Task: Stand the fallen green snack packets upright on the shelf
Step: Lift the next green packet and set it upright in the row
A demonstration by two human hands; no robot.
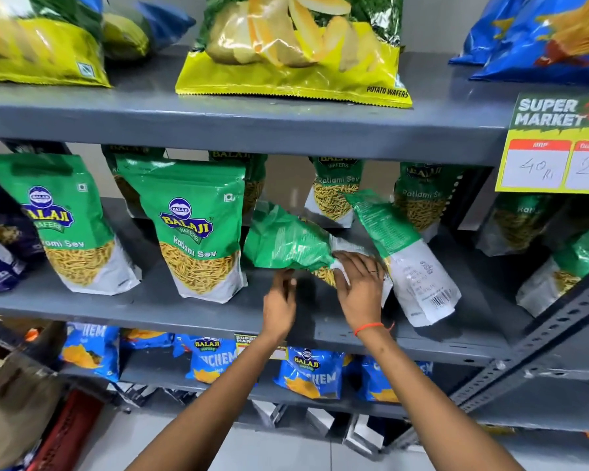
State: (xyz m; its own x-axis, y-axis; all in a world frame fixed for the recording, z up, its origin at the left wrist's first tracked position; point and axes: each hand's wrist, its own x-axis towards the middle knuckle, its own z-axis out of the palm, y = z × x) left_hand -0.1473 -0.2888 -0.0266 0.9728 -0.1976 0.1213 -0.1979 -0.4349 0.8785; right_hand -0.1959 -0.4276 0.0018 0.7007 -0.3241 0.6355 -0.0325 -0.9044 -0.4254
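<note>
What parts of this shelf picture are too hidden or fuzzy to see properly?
Head view:
- Crumpled fallen green snack packet: its front label faces away, and the right hand covers its lower end.
- Left hand: motion-blurred, so its grip is unclear.
- Yellow supermarket price tag: cut off by the right edge.
- Back-row green packets: partly hidden by the shelf above.

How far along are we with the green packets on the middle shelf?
Done: two front packets on the left stand upright. In hand: the right hand presses on a fallen packet lying on its side, while the left hand reaches under it. Left: the back-facing packet beside it leans tilted.
</note>
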